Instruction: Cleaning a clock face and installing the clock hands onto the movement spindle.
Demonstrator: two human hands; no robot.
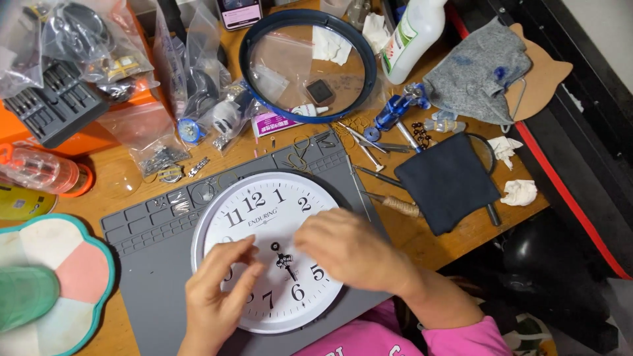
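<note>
Clock hands (pixel 286 262) point down-right toward five; left hand (pixel 217 290), right hand (pixel 346 247) loosely open, touching dial (pixel 264 211)

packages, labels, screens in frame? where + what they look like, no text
Phone: top edge, lit screen, dark frame.
White bottle: top right, lying tilted, green-and-white label.
Small tube: beside the blue ring cover, white with purple label.
Clear plastic bags: upper left, small metal parts inside.
Round yellow-green disc: left edge, printed label.
Clock face: centre on grey mat, white, black numerals, under left hand and right hand.
</note>
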